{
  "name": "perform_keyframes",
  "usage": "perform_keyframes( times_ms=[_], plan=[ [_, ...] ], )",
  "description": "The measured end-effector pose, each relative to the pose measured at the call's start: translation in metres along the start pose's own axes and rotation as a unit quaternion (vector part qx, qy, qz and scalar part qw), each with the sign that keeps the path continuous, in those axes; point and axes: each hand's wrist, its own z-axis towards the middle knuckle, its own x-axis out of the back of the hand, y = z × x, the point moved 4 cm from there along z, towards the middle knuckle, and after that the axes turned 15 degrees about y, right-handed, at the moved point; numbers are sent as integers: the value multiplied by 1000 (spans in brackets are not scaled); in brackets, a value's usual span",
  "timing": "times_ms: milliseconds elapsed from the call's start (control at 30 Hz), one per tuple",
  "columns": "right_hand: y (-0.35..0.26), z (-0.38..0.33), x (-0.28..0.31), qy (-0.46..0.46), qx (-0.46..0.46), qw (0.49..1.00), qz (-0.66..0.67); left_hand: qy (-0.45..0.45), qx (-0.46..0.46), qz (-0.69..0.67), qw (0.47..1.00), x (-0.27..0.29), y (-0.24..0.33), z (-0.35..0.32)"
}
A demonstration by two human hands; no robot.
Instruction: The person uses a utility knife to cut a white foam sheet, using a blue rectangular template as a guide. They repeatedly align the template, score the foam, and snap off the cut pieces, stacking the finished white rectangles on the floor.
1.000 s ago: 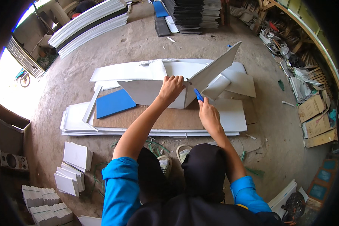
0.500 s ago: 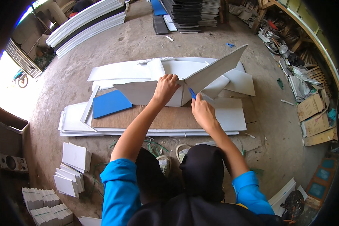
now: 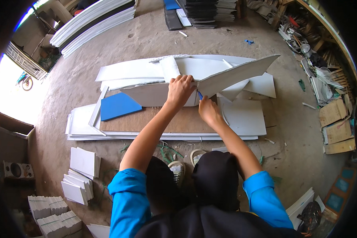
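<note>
Near left on the floor: bundled white pcs [image 3: 55, 226] stacked in tied blocks, prob. tied so they don't slide apart; just beyond, loose small white boards [image 3: 83, 163] in leaning piles.

Moving R, a thin white strip [image 3: 98, 106] lies on the L end of the low sheet stack [image 3: 244, 119], next to a blue panel [image 3: 120, 106] lying flat, mostly on the brown board [image 3: 158, 122]. The board sits on the stack, prob. as a firm base to work on.

Mid-scene, the white-grey panel [image 3: 146, 95] stands on edge, its lower edge apparently on the brown board. The left hand [image 3: 180, 90] has its fingers curled down over the panel's top edge, closed on it, thumb side toward the R; looks like a steadying hold so it won't tip.

Just R of that, the right hand [image 3: 209, 110] is nearer the body, fingers wrapped closed round a blue-handled tool [image 3: 200, 96], prob. a cutter. Only a bit of handle shows; tip hard to see, but it's up by the panel's seam, btwn the hands. Low grip prob. gives a straight pull along the seam.

R of the seam, a long flap [image 3: 238, 74] angles off to far R; can't tell if it's fully joined. White offcuts [image 3: 260, 85] lie behind/below it. Far-R edge: flattened cardboard [image 3: 333, 113] on the floor.
</note>
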Motion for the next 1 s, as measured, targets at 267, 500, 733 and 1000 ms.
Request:
perform_keyframes(
  times_ms=[267, 500, 733, 1000],
  plan=[
    [2, 18, -31, -35, 57, 997, -28, 3, 60, 30, 998, -16, 7, 12],
    [11, 24, -36, -26, 11, 999, -39, 46, 52, 17, 997, -23, 9, 19],
    [5, 15, -17, -15, -1, 1000, 28, 62, 39, 35, 997, -21, 2, 15],
    [7, 28, -46, -13, 31, 999, -29, 58, 47, 37, 997, -24, -1, 17]
  ],
)
